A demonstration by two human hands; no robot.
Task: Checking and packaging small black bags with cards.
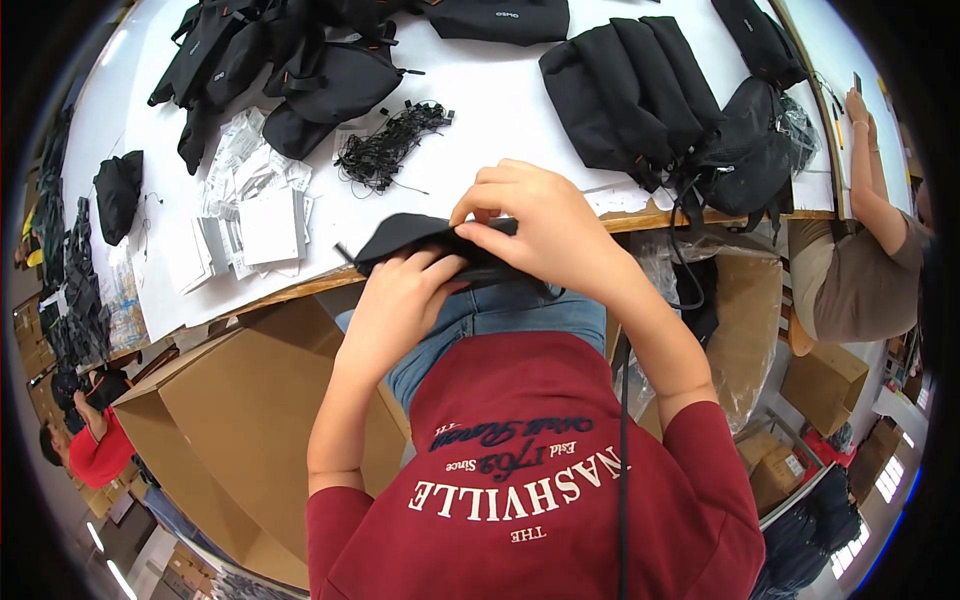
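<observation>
A small black fabric bag lies between my hands at the near edge of the table, over my lap. My right hand pinches the bag's upper edge between thumb and curled fingers. On the bag's near side, my left hand has its fingers bent over the fabric, and the fingertips are partly hidden in its folds. A short dark strap or pull sticks out at the bag's left end. Whether the fingers also hold some small part, I cannot tell.
Beyond the bag, the white table carries a bundle of black cords, white paper tags and heaped black bags. Stacked black bags stand right. A cardboard box is at my left; another person works at far right.
</observation>
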